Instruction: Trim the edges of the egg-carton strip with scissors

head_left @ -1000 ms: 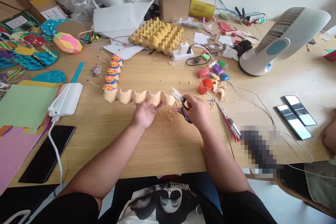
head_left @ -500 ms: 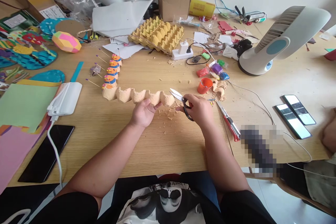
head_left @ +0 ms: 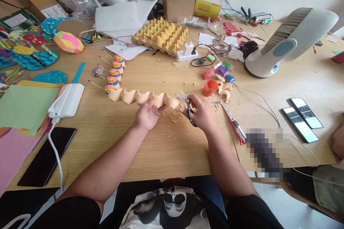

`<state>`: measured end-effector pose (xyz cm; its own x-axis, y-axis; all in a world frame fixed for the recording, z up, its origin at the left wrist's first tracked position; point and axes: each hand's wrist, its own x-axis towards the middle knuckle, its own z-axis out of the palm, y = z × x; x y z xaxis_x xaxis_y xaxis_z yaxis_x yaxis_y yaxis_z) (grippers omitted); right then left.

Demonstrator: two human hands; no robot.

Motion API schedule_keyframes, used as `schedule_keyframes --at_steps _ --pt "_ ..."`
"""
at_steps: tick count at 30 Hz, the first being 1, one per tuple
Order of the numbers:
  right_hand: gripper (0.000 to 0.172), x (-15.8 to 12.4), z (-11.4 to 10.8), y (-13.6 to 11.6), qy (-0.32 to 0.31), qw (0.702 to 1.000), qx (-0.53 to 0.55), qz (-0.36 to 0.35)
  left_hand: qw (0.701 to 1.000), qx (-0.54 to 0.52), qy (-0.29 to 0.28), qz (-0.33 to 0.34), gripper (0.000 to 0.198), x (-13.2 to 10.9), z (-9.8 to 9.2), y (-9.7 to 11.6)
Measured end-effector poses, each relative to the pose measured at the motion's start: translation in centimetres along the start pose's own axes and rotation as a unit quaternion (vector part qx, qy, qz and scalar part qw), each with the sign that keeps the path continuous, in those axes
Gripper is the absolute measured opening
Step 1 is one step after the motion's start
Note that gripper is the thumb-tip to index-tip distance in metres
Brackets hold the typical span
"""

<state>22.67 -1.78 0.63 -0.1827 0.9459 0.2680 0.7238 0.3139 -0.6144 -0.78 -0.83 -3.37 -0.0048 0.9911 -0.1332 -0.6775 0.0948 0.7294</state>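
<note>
My left hand (head_left: pixel 147 114) is closed on a pale egg-carton strip (head_left: pixel 142 97), a row of several bumpy cups, gripping it from below near its middle. In my right hand (head_left: pixel 201 112) is a pair of scissors (head_left: pixel 189 107) with black handles. Their blades are parted and lie at the strip's right end; whether they touch it I cannot tell. Beyond the strip's left end stands a row of painted caterpillar figures (head_left: pixel 115 73) in orange and blue, with purple-tipped sticks pointing left. Small tan scraps (head_left: pixel 174 118) lie on the table below the strip.
A red-handled utility knife (head_left: pixel 236 128) lies right of my right hand, near a small orange bucket (head_left: pixel 210 88). Yellow egg trays (head_left: pixel 163 35) and a power strip (head_left: pixel 186 55) sit farther back. A white fan (head_left: pixel 285 44) stands at right. Phones (head_left: pixel 306 118) lie nearby.
The scissors' blades have parted wider and shifted slightly right and down at the strip's end. The strip has moved slightly right at its left end, in my left hand.
</note>
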Motion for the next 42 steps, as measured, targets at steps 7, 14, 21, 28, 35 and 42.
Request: schedule_keyframes --at_steps 7,14,21,28,35,42 --pt "0.037 0.0 -0.2 0.2 -0.012 0.998 -0.043 -0.033 1.0 -0.013 -0.016 -0.023 0.028 0.2 -0.1 0.1" --pt "0.033 0.2 -0.8 0.5 -0.037 0.997 -0.056 -0.043 0.999 0.001 -0.02 -0.026 0.037 0.2 -0.2 0.0" --pt "0.041 0.2 -0.5 0.9 -0.025 0.998 -0.056 -0.021 1.0 -0.011 -0.016 -0.019 0.031 0.2 -0.1 0.1" --pt "0.052 0.2 -0.5 1.2 -0.024 0.998 -0.058 -0.027 1.0 -0.008 -0.014 -0.024 0.032 0.2 -0.2 0.1" --pt "0.047 0.1 -1.0 1.4 -0.03 0.997 -0.072 -0.007 0.999 -0.033 -0.024 -0.021 0.031 0.3 -0.2 0.1" --pt "0.049 0.2 -0.8 0.8 -0.013 0.998 -0.012 0.064 1.0 -0.015 -0.012 -0.012 0.032 0.5 -0.5 -0.1"
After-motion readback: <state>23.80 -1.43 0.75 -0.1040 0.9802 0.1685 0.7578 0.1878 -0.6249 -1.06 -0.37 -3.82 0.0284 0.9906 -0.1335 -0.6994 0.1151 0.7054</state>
